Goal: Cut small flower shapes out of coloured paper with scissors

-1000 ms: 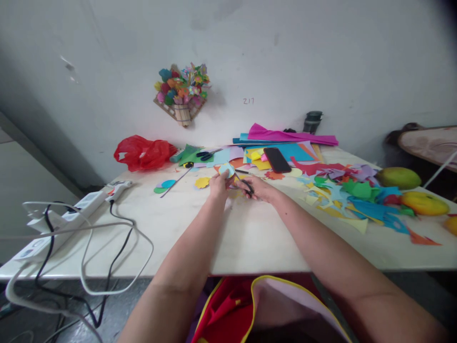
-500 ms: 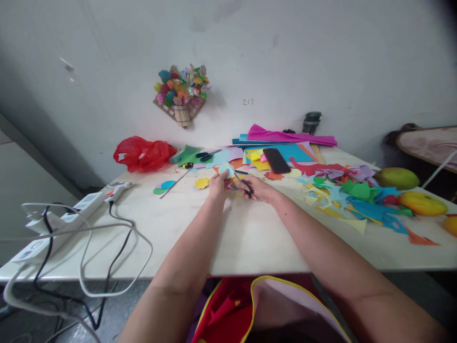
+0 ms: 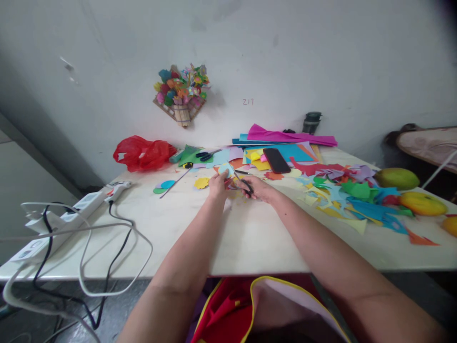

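My left hand [image 3: 217, 186] pinches a small light blue paper piece [image 3: 226, 168] above the white table [image 3: 246, 233]. My right hand [image 3: 257, 187] grips black-handled scissors [image 3: 242, 182], whose blades point up and left into the paper. Both hands meet near the table's middle. A yellow paper flower shape [image 3: 202, 183] lies just left of my left hand.
Coloured paper sheets and scraps [image 3: 342, 190] cover the back and right of the table, with a black phone [image 3: 276, 160] on them. Second scissors [image 3: 205, 155], a red plastic bag [image 3: 143, 152], a power strip with cables [image 3: 71, 214] at left, mangoes [image 3: 410, 188] at right.
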The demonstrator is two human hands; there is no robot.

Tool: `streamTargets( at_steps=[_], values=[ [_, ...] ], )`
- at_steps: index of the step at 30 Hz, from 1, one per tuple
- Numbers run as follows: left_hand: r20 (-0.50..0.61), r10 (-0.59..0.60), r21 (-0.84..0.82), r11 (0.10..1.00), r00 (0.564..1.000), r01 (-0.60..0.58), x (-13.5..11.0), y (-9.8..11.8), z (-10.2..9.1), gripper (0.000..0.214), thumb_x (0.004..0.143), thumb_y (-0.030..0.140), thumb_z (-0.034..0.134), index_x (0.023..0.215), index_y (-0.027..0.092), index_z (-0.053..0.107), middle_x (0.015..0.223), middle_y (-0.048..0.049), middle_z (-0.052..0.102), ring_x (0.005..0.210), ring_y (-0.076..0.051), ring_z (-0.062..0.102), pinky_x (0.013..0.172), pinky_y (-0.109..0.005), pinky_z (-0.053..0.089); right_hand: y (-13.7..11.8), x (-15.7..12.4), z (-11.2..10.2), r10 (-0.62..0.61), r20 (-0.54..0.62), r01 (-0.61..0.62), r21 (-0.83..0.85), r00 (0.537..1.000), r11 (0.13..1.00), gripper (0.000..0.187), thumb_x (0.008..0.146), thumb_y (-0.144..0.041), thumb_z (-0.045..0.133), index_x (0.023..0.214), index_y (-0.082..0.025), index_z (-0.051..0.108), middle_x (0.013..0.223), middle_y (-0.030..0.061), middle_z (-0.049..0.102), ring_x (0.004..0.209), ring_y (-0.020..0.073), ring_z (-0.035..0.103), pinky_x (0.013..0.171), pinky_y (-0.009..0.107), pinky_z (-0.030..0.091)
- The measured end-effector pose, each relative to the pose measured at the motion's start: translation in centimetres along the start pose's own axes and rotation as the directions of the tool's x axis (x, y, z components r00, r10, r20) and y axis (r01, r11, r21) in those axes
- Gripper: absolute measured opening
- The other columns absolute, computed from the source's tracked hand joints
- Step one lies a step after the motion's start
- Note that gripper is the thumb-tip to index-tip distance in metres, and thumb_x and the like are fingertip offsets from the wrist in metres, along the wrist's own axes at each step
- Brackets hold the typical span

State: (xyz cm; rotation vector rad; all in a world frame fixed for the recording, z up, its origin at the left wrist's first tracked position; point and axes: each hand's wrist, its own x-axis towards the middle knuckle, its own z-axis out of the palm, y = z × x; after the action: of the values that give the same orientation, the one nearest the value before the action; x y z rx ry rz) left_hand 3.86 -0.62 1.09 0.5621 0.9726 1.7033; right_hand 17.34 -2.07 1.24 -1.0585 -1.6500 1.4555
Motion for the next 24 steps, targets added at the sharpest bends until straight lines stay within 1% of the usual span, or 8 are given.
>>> streamTargets(
  at_steps=[11,18,21,24],
  values=[
    [-0.026,0.008,-0.017,1.0,1.0,-0.008,-0.07,-0.01,0.06,0.017,0.068,0.011,0.073,0.064,0.014,0.056,0.058,0.0018,0.055,0.049,-0.006,0.052,0.057,-0.02,0.049,0.36,0.33,-0.13,-0.012,0.005,0.012,0.006,1.0,1.0,0.022,0.08,-0.034,0.066,0.075,-0.015,0.058,0.05,-0.005,0.05,0.035,0.0046,0.044,0.025,0.014,0.022],
    [-0.024,0.004,-0.012,1.0,1.0,-0.005,0.17,-0.21,-0.06,0.017,0.065,0.014,0.074,0.066,0.014,0.057,0.058,0.0024,0.055,0.05,-0.007,0.053,0.058,-0.021,0.051,0.39,0.34,-0.13,-0.003,-0.003,0.003,0.004,1.0,1.0,0.021,0.08,-0.034,0.066,0.074,-0.015,0.058,0.05,-0.0049,0.05,0.035,0.0047,0.044,0.024,0.014,0.022],
    [-0.02,0.01,-0.004,1.0,1.0,-0.01,0.21,-0.19,-0.07,0.018,0.064,0.014,0.074,0.066,0.014,0.056,0.058,0.0023,0.055,0.05,-0.007,0.053,0.057,-0.02,0.051,0.34,0.28,-0.15,0.008,-0.007,-0.008,0.002,1.0,1.0,0.02,0.08,-0.033,0.066,0.076,-0.015,0.059,0.049,-0.005,0.05,0.034,0.0046,0.044,0.024,0.014,0.021],
    [-0.027,0.002,0.007,1.0,1.0,-0.001,0.18,-0.08,-0.03,0.017,0.067,0.012,0.072,0.064,0.014,0.055,0.056,0.002,0.054,0.048,-0.007,0.053,0.055,-0.019,0.05,0.44,0.31,-0.2,0.002,-0.001,-0.002,0.006,1.0,1.0,0.019,0.08,-0.033,0.066,0.078,-0.015,0.061,0.049,-0.0049,0.05,0.034,0.0047,0.043,0.024,0.014,0.02]
  ],
)
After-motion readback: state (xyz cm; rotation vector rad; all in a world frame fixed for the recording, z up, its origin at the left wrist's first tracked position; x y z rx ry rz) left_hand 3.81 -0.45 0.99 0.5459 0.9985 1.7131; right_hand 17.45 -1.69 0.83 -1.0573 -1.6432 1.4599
